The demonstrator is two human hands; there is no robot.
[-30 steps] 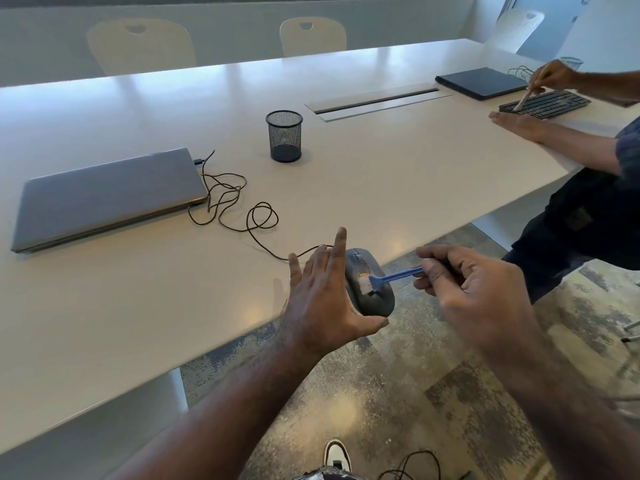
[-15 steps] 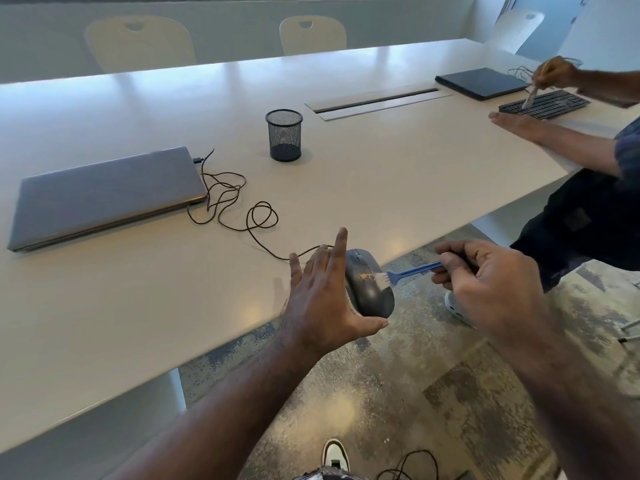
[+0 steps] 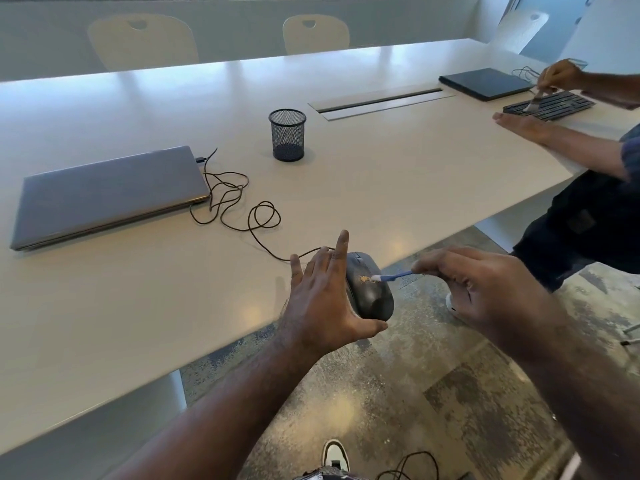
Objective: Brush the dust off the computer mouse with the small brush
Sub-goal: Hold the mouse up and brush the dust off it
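Observation:
A dark grey wired computer mouse (image 3: 370, 292) is held on its side just off the table's front edge. My left hand (image 3: 322, 299) grips it from the left, thumb under its lower end, fingers stretched up along its back. A patch of pale dust shows on the mouse's upper face. My right hand (image 3: 485, 289) pinches the blue handle of a small brush (image 3: 391, 277). Its white bristles touch the mouse beside the dust patch. The mouse's black cable (image 3: 239, 206) runs in loops across the table to a shut grey laptop (image 3: 107, 195).
A black mesh pen cup (image 3: 287, 135) stands mid-table on the long white table (image 3: 398, 174). At the right end another person brushes a black keyboard (image 3: 554, 105) beside a dark shut laptop (image 3: 485, 83). Pale chairs (image 3: 142, 41) line the far side. My shoe (image 3: 334, 452) shows below.
My right hand has drawn the brush across the mouse's face, from its middle to the upper part by the dust patch. My left hand keeps the mouse in the same place.

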